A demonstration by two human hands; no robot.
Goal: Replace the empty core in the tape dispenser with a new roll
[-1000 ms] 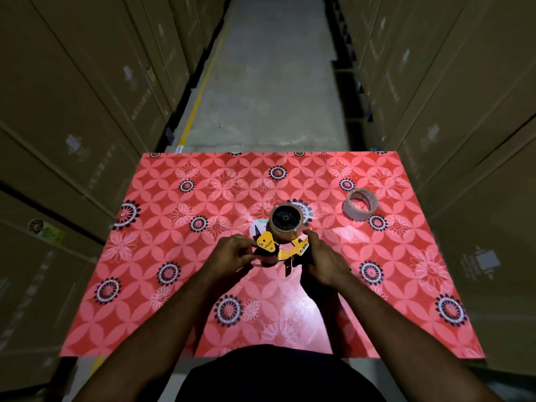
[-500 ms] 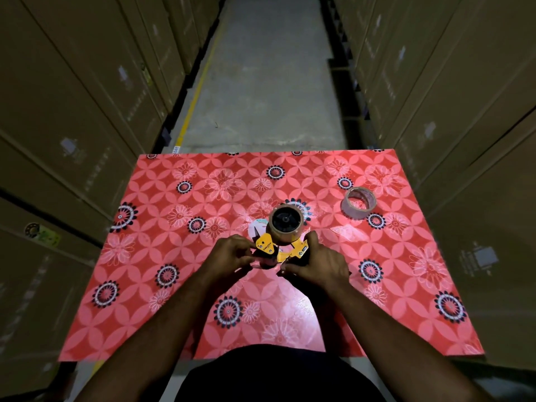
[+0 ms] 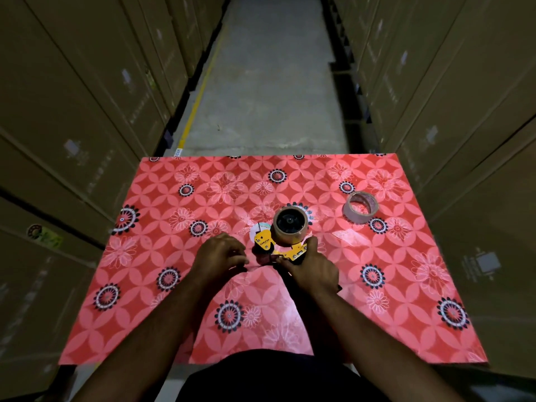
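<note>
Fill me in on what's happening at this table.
A person is working on a yellow tape dispenser on the red patterned table. A brown roll of tape already sits in it. The right hand steadies the dispenser, and the left hand pinches at something near its front. An empty core lies off to the right.

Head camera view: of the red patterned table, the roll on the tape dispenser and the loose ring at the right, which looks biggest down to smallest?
1. Table.
2. Roll and ring look alike; I would not rank them.
</note>
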